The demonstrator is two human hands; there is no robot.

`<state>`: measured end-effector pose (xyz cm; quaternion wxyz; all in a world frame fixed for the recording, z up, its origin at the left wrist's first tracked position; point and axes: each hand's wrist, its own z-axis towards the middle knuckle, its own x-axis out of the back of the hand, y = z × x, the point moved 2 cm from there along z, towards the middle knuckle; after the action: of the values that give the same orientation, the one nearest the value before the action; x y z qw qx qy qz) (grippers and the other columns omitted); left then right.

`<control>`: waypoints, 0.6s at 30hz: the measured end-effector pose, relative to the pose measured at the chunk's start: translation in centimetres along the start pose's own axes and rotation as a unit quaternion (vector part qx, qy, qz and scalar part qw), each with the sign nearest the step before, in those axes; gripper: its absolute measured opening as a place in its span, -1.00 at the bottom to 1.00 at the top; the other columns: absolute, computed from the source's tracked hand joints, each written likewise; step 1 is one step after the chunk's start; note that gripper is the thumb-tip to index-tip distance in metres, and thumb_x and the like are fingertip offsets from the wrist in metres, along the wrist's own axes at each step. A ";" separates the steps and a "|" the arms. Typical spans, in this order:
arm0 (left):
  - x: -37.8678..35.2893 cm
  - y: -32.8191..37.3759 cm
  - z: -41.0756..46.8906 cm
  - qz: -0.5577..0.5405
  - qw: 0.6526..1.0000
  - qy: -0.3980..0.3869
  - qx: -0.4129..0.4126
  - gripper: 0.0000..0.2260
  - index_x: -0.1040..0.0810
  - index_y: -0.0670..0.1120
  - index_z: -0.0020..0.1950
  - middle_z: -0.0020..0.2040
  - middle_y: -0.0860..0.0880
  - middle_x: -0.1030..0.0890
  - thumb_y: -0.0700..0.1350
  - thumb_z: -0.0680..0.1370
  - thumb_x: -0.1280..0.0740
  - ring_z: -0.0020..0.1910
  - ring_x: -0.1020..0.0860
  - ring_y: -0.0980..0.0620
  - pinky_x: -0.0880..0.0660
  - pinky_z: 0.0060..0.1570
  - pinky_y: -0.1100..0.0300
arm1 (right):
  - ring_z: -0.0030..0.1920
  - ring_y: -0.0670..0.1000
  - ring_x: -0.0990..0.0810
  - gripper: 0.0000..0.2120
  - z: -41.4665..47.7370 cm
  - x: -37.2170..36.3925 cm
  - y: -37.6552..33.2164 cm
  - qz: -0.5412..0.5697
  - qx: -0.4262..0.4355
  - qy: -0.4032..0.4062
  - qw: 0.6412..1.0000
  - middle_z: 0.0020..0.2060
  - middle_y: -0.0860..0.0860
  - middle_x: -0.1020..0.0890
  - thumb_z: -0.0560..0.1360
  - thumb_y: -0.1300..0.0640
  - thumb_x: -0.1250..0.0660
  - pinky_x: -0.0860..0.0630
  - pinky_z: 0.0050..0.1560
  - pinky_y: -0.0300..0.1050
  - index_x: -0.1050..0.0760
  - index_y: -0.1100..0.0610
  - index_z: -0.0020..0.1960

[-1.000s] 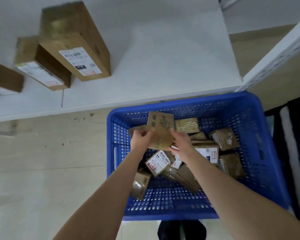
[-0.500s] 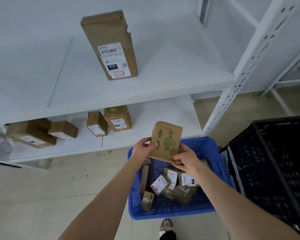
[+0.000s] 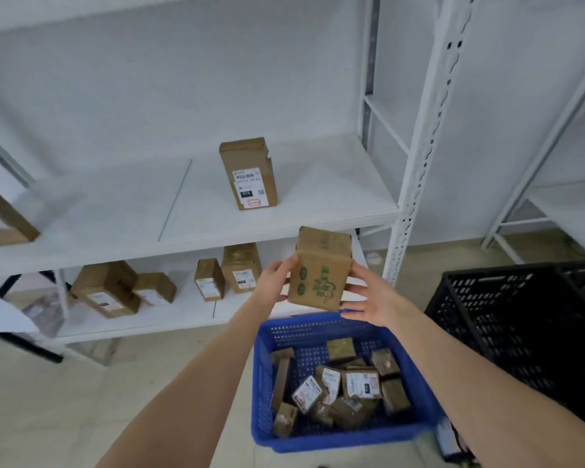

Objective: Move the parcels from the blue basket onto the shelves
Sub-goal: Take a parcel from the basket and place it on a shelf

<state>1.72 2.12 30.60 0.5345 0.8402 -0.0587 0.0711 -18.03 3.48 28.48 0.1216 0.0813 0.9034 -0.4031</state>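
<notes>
- White metal shelving against a pale wall, beige tiled floor underneath.
- held parcel — brown cardboard box with green print on the front. It is up in the air over the far rim of the blue basket, in front of the shelf edges, top tipped slightly back.
- left hand grips the box's left edge, thumb on the front and fingers curled behind.
- right hand props the lower right corner: thumb up against the right side, fingers stretched fairly straight under the bottom, not wrapped round it.
- blue basket sits on the floor just below, with perforated walls. Loose parcels are heaped in its bottom, several with white labels.
- middle shelf: tall labelled box stands upright. Another box is at far left, partly cut off.
- lower shelf: row of boxes, some with labels facing out — text too blurred to read.
- black crate stands just beside the basket, on its right.
</notes>
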 end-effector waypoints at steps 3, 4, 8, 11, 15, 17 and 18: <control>0.2 0.8 -2.5 -0.035 0.999 0.017 -0.002 -0.52 -0.33 -0.01 0.37 0.24 -0.05 -0.46 0.25 0.56 -0.15 0.27 -0.42 -0.09 -0.41 0.24 -0.20 | 0.19 0.28 -0.50 -0.78 -2.0 -0.6 0.1 -0.029 0.030 -0.031 0.999 0.29 0.06 -0.50 0.56 0.04 -0.35 -0.39 0.30 0.28 -0.46 -0.05 0.19; 0.3 1.0 -3.1 -0.048 0.999 0.021 -0.007 -0.52 -0.31 0.02 0.38 0.26 -0.06 -0.45 0.25 0.56 -0.16 0.30 -0.41 -0.11 -0.41 0.24 -0.22 | 0.21 0.29 -0.49 -0.74 -2.4 -0.8 0.1 -0.031 0.039 -0.036 0.998 0.32 0.06 -0.47 0.56 0.09 -0.34 -0.40 0.29 0.29 -0.44 -0.05 0.23; 0.5 1.5 -5.1 -0.091 0.995 0.022 -0.020 -0.79 -0.38 0.03 0.24 0.21 -0.08 -0.49 -0.01 0.61 -0.24 0.31 -0.42 -0.11 -0.43 0.26 -0.15 | 0.24 0.43 -0.46 -0.62 -4.0 -1.4 0.3 0.051 0.020 -0.044 0.998 0.31 0.17 -0.42 0.56 -0.16 -0.25 -0.49 0.21 0.26 -0.47 0.02 0.27; 0.6 1.1 -5.6 -0.048 0.998 -0.001 -0.041 -0.68 -0.41 0.05 0.30 0.25 -0.05 -0.48 -0.22 0.58 -0.22 0.29 -0.42 -0.08 -0.42 0.25 -0.08 | 0.19 0.36 -0.51 -0.48 -4.9 -1.6 0.5 0.125 0.000 -0.043 0.991 0.19 0.22 -0.49 0.44 -0.30 -0.33 -0.54 0.12 0.20 -0.49 0.09 0.18; 0.5 0.7 -6.0 -0.032 0.999 -0.006 -0.019 -0.63 -0.33 0.07 0.41 0.38 -0.05 -0.37 0.05 0.61 -0.21 0.37 -0.34 -0.16 -0.39 0.24 -0.17 | 0.23 0.28 -0.47 -0.65 -5.4 -2.7 0.9 0.180 0.024 -0.020 0.983 0.20 0.23 -0.46 0.48 0.03 -0.43 -0.50 0.17 0.25 -0.46 0.10 0.21; 0.8 0.6 -5.8 -0.035 0.999 -0.003 -0.008 -0.54 -0.32 0.08 0.41 0.39 -0.05 -0.36 0.21 0.56 -0.23 0.35 -0.37 -0.19 -0.42 0.19 -0.19 | 0.25 0.23 -0.46 -0.74 -5.2 -3.4 1.4 0.197 0.041 0.001 0.980 0.23 0.21 -0.46 0.50 0.18 -0.38 -0.48 0.22 0.27 -0.46 0.13 0.17; 1.0 0.6 -5.7 -0.035 0.999 -0.002 -0.008 -0.54 -0.34 0.09 0.39 0.36 -0.05 -0.38 0.22 0.54 -0.25 0.32 -0.39 -0.19 -0.44 0.18 -0.19 | 0.26 0.21 -0.46 -0.79 -5.0 -3.7 1.7 0.201 0.049 0.006 0.978 0.22 0.20 -0.47 0.50 0.23 -0.36 -0.48 0.22 0.28 -0.47 0.15 0.13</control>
<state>2.28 7.01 33.75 0.5431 0.8376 -0.0308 0.0505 -14.80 8.18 31.61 0.1908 0.2692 0.8486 -0.4136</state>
